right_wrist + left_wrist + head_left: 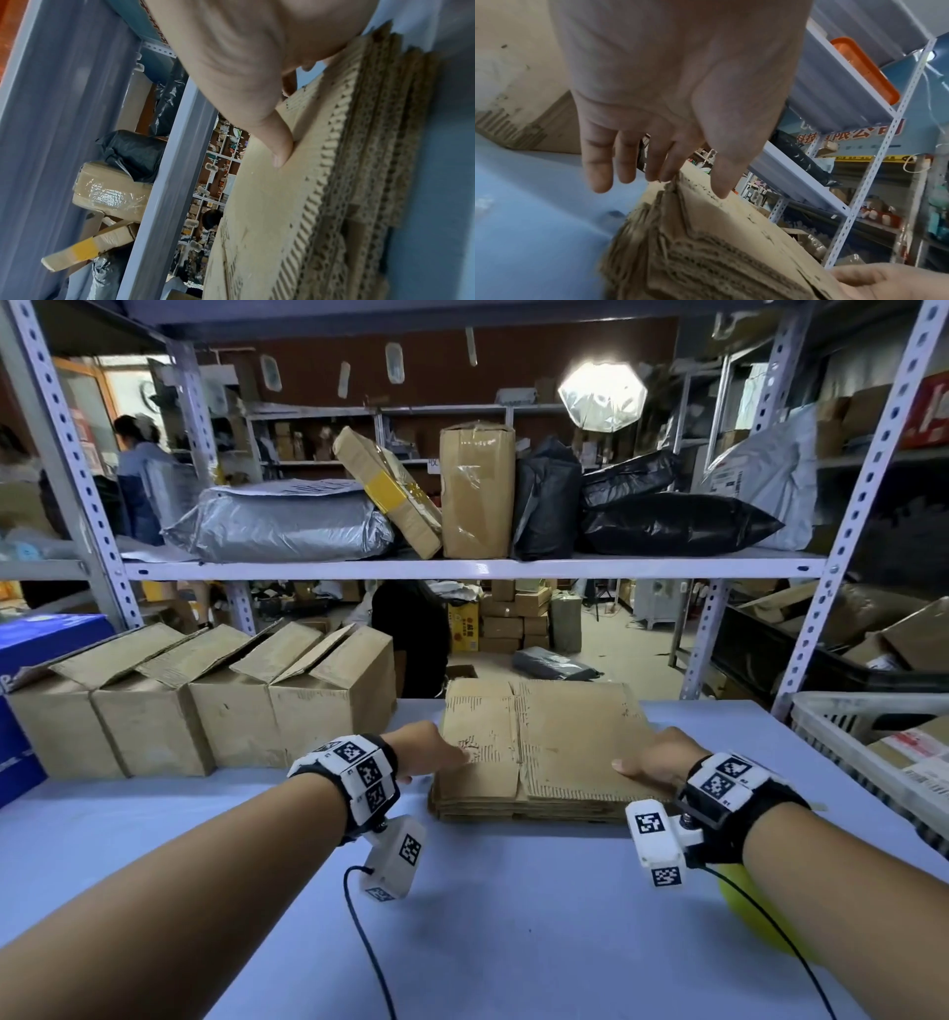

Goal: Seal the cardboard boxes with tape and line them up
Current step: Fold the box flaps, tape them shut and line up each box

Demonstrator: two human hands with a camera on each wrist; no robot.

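A stack of flattened cardboard boxes [539, 752] lies on the blue table [513, 916], straight ahead. My left hand [436, 747] is at the stack's left edge. Its thumb lies on the top sheet [731, 223] and its straight fingers [598, 172] hang beside the edge. My right hand [647, 762] is at the near right corner. There its thumb [280, 150] presses on the top sheet [257, 213] and the fingers curl round that sheet's edge. Several erected boxes [205, 701] with open flaps stand in a row at the left.
A shelf board [462, 567] loaded with parcels and black bags hangs above the table's far side. A white crate [847, 731] of parcels sits at the right and a blue box [31, 660] at the far left. A yellow-green object [739, 906] shows under my right forearm.
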